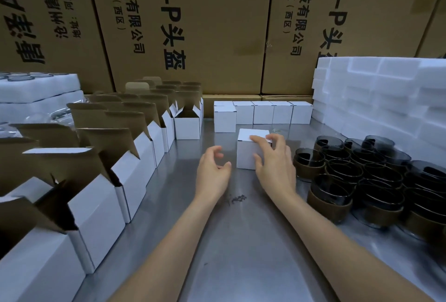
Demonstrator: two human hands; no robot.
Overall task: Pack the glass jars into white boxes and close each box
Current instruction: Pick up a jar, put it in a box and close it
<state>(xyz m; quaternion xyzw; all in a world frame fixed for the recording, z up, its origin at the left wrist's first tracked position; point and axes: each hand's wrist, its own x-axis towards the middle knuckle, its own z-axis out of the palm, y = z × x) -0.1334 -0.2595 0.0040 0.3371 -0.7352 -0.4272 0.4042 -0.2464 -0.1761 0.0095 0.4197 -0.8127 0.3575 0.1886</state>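
A closed white box (246, 154) stands on the steel table (241, 241) at centre. My right hand (274, 164) grips it, fingers curled over its top and thumb against its front face. My left hand (213, 171) hovers just left of the box, fingers loosely curled, holding nothing. Several dark glass jars (362, 176) with brown bands are stacked at the right. Open white boxes (135, 164) with raised brown flaps line the left side in a row. Closed white boxes (263, 113) stand in a row at the back.
White foam trays (386, 94) are piled at the back right, and more foam (41, 91) with glass sits at the far left. Tall brown cartons (193, 26) form a wall behind the table.
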